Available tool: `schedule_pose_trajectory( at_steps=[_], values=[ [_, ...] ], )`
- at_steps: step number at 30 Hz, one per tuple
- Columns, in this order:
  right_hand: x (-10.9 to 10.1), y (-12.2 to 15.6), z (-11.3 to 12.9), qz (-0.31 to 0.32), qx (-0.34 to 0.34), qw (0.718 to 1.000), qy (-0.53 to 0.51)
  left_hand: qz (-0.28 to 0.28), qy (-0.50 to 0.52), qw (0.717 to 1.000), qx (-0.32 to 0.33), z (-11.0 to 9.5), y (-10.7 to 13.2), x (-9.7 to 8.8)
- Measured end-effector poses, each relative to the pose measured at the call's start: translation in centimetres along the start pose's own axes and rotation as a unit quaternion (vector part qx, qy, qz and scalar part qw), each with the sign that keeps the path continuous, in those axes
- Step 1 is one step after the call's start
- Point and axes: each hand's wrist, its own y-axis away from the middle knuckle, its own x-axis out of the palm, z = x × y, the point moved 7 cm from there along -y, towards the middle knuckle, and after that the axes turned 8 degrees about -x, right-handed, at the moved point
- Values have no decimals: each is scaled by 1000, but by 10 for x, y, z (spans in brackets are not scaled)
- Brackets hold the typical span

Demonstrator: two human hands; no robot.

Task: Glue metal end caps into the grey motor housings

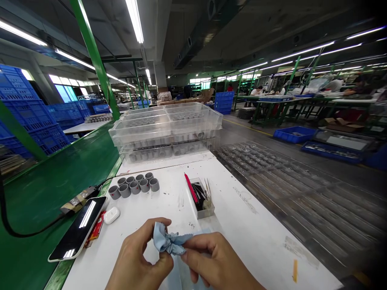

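My left hand (pixel 137 259) and my right hand (pixel 216 262) meet low in the head view, both pinching a crumpled light blue cloth (pixel 167 241) over the white table (pixel 256 233). The cloth is bunched between my thumbs and fingers; whether anything sits inside it is hidden. Several small grey cylinders (pixel 134 185) stand in two rows on the table beyond my left hand. A small clear box (pixel 203 199) with a red pen, dark tools and thin sticks sits ahead of my right hand.
A phone (pixel 78 231) on a cable and a white earbud case (pixel 111 215) lie at the table's left edge. Stacked clear trays (pixel 166 129) with grey parts stand at the far end. A green conveyor (pixel 54 181) runs left; clear blister trays (pixel 302 189) lie right. People work at distant benches.
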Motion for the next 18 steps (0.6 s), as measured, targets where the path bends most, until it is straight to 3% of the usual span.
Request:
schedule_pose_trajectory(
  at_steps=[7, 12, 18],
  values=[
    [-1, 0, 4, -14, -1, 1000, 15, -20, -1, 1000, -19, -4, 1, -3],
    [-2, 0, 12, -26, -21, 996, 85, -23, -1, 999, -23, -2, -1, -4],
    [-20, 12, -6, -79, 6, 995, 59, -76, 39, 992, -98, 21, -14, -40]
  ],
)
